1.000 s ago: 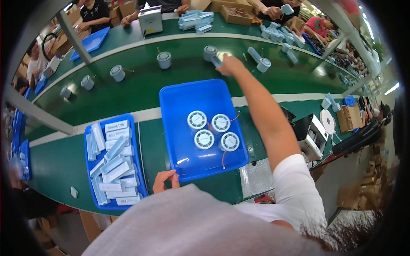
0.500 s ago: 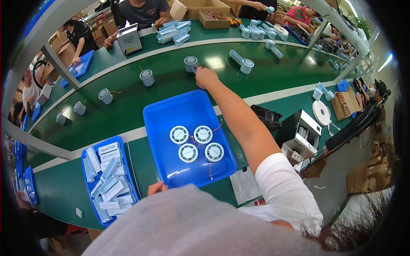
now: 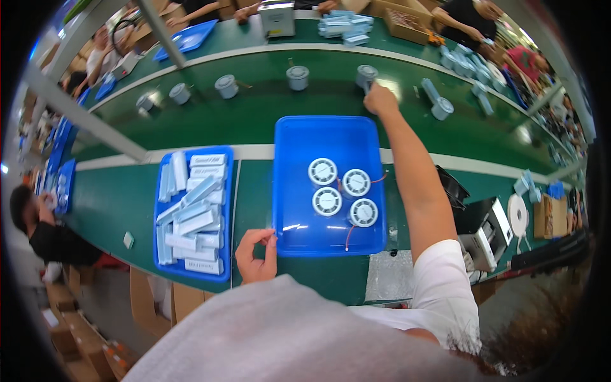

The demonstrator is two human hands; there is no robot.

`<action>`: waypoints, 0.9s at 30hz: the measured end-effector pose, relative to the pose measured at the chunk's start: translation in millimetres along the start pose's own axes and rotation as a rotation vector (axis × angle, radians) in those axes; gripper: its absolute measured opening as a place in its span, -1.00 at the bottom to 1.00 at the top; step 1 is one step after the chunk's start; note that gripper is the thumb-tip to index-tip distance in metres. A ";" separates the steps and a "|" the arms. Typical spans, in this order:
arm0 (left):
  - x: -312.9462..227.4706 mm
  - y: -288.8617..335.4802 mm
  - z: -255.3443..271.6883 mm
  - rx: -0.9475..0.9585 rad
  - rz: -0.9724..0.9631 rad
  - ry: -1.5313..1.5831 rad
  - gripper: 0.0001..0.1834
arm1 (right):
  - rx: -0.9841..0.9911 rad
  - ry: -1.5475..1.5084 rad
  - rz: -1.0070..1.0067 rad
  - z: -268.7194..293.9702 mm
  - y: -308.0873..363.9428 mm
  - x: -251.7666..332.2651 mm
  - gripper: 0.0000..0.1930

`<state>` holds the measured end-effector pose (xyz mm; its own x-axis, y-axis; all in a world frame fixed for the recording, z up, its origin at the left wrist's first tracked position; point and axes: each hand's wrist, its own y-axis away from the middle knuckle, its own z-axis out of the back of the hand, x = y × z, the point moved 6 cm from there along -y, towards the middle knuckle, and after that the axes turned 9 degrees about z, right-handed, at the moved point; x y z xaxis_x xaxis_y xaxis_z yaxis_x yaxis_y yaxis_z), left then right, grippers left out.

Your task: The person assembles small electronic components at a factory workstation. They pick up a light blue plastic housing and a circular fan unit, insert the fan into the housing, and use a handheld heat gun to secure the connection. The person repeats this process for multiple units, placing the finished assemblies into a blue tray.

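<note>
My left hand (image 3: 257,256) pinches the near left edge of a blue plastic tray (image 3: 299,137) between thumb and forefinger. Inside that tray stand several round white fans (image 3: 327,201) with slotted tops, and thin red wires trail from some. My right arm stretches across the green belt. At its end my right hand (image 3: 382,100) is closed beside a pale blue-grey round fan (image 3: 366,75). A narrow bluish piece shows at the fingertips, against the fan; the fingers hide most of it, so I cannot tell its kind.
Left of the tray, a second blue tray (image 3: 160,210) holds several long pale-blue boxes. More round fans (image 3: 297,78) stand spaced along the belt (image 3: 254,121). A black-and-white machine (image 3: 487,234) and clear plastic wrap (image 3: 388,277) are at right. Co-workers sit beyond the belt.
The view has swung, so the trays and belt sit further right in the picture and more of my left hand shows. My right hand stays beside the same belt fan.
</note>
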<state>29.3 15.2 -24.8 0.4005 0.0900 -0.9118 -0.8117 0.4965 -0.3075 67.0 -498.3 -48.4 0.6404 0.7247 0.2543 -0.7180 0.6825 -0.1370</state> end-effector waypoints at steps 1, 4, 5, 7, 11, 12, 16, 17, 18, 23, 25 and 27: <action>-9.5 -6.3 3.6 0.021 -0.039 -0.021 -0.82 | -0.043 -0.028 -0.003 -1.3 -4.5 -1.8 -0.67; -46.1 -37.6 15.1 0.091 -0.193 -0.157 -0.80 | 0.037 0.050 0.010 -6.6 -9.0 5.2 -0.57; -57.9 -53.4 15.8 0.117 -0.283 -0.212 -0.78 | 0.063 0.097 0.007 -5.7 -11.6 3.3 -0.55; -69.1 -92.6 14.1 0.193 -0.371 -0.353 -0.80 | -0.004 0.257 0.071 0.6 -14.2 5.0 -0.47; -13.2 -209.8 6.4 0.278 -0.324 -0.626 -0.78 | -0.288 0.262 0.288 28.8 -13.2 72.0 -0.36; 6.2 -241.6 3.1 0.252 -0.239 -0.746 -0.71 | -0.310 0.222 0.370 16.9 -25.1 80.7 -0.34; 105.5 -350.6 0.0 0.036 -0.001 -1.107 -0.25 | -0.001 -0.020 0.581 -15.7 -44.9 147.1 -0.26; 125.5 -372.0 -4.3 -0.035 0.011 -1.126 -0.12 | 0.052 -0.029 0.604 -25.4 -50.2 155.9 -0.26; 136.6 -386.6 -14.5 -0.043 0.067 -1.146 -0.05 | 0.085 -0.022 0.566 -33.4 -54.4 158.9 -0.26; 190.8 -434.2 -25.1 0.014 0.055 -1.039 -0.10 | 0.074 -0.103 0.526 -55.3 -69.6 163.8 -0.32; 175.1 -437.2 -31.9 0.068 0.083 -0.989 -0.14 | 0.040 -0.099 0.507 -43.3 -64.6 152.8 -0.35; 130.6 -418.3 -37.5 0.039 -0.066 -0.853 -0.19 | -0.003 -0.181 0.594 -13.8 -50.9 149.5 -0.36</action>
<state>405.3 -213.1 -25.4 0.6424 0.6706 -0.3708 -0.7662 0.5520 -0.3290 203.1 -423.3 -16.7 0.0749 0.9533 0.2925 -0.9365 0.1680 -0.3078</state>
